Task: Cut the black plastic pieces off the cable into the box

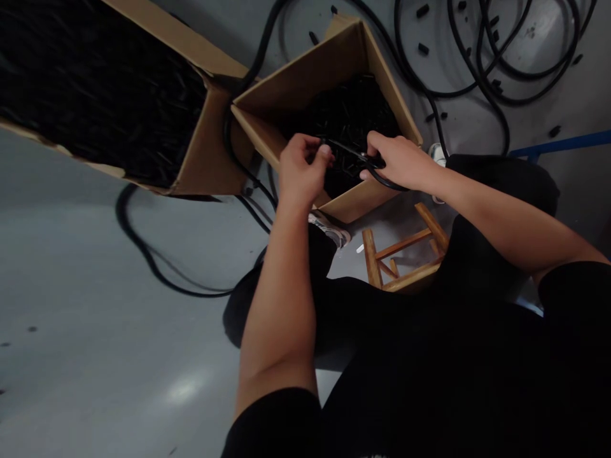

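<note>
Above an open cardboard box (315, 67), my left hand (303, 168) pinches a small black piece (324, 142) between thumb and fingertips. My right hand (403, 159) is wrapped round the black handles of a pair of scissors (351, 150). The scissor blades point left and reach the black piece at my left fingertips; whether they are cutting into it I cannot tell. Below both hands, a heap of short black pieces (356, 105) lies inside the box.
A larger cardboard box (214, 143) full of black pieces stands at the left. Black hose or cable (143, 251) loops over the floor on both sides, with loose black bits (423, 48) scattered around. A wooden stool (403, 245) is under me, and a blue bar (563, 141) lies right.
</note>
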### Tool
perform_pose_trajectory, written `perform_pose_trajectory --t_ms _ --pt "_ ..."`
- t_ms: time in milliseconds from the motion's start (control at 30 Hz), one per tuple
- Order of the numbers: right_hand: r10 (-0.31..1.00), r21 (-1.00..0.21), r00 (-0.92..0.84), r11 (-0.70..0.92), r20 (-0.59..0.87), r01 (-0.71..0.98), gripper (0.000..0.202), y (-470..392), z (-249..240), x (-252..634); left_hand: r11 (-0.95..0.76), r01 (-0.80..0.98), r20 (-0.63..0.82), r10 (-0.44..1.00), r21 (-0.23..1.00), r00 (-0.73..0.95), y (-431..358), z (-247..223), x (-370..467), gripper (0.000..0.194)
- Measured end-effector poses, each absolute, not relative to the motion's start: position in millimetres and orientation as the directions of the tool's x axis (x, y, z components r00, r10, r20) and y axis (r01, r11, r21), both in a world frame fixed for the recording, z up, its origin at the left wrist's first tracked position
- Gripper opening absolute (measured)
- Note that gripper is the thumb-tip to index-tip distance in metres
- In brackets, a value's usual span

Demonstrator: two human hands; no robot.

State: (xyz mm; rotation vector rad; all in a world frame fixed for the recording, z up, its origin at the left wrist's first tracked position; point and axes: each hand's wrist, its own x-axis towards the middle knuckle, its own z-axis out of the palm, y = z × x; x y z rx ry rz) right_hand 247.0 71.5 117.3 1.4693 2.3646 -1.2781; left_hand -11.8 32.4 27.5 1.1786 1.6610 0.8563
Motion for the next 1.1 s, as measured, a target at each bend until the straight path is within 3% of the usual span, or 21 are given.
perform_pose_trajectory --t_ms 133,233,367,600,800,900,1100 --pt "0.698 -0.573 -0.546 0.233 -0.464 0.786 0.044 70 120 247 0.392 0.048 -0.383 0.913 0.919 -0.139 35 40 -16 0.044" --pt "0.694 -0.582 -0.563 0.25 -0.449 0.774 0.046 69 125 245 0.446 0.014 -0.443 0.893 0.895 -0.081 34 55 -9 0.04" --pt "0.7 -0.594 -0.56 0.239 -0.443 0.768 0.046 69 130 242 0.455 0.036 -0.455 0.89 0.89 0.015 32 58 0 0.035" --pt "0.728 -0.532 -0.46 0.155 -0.508 0.833 0.037 71 135 240 0.448 0.113 -0.433 0.892 0.887 -0.134 31 37 5 0.034" --pt "0.699 -0.552 -0.458 0.107 -0.55 0.827 0.037 74 141 242 0.379 0.344 -0.383 0.922 0.859 -0.059 29 55 15 0.024" --pt "0.659 -0.543 -0.47 0.11 -0.587 0.833 0.043 76 144 243 0.335 0.401 -0.394 0.916 0.853 0.072 27 67 18 0.02" --pt "0.671 -0.573 -0.471 0.084 -0.572 0.815 0.049 73 142 243 0.337 0.418 -0.437 0.883 0.844 0.17 26 79 16 0.037"
